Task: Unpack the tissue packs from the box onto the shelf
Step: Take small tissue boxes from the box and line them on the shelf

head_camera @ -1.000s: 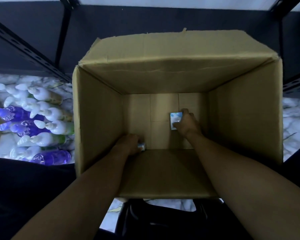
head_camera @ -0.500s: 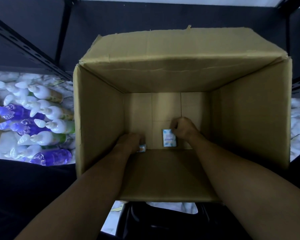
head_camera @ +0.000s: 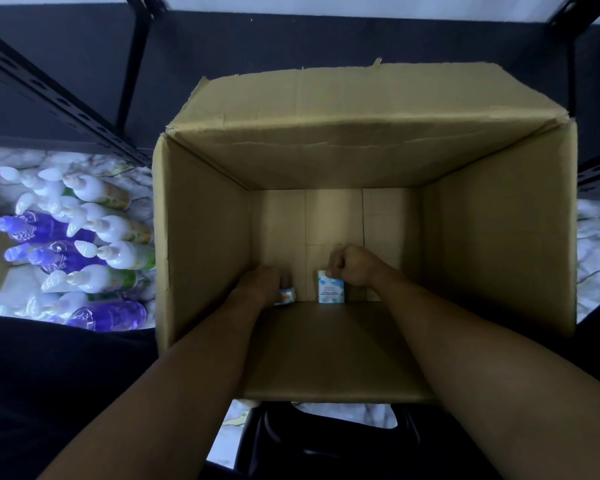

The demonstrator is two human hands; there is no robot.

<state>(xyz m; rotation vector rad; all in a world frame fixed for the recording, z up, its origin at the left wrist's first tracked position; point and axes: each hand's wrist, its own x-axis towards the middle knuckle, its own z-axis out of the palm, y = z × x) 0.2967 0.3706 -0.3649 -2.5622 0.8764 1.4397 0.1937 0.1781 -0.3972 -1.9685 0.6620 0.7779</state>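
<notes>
Your right hand (head_camera: 352, 266) gripped a tissue pack (head_camera: 330, 287) deep in the box (head_camera: 499, 237); your left hand (head_camera: 262, 284), alongside, gripped a second pack (head_camera: 287, 295).

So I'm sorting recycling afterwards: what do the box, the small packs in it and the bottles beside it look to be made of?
Box: plain brown cardboard, matte, with torn flap edges and fold creases. Tissue packs: probably thin printed plastic film, slightly shiny; too small to be sure. Bottles: likely glossy plastic, white and translucent purple, with bright highlights.
</notes>
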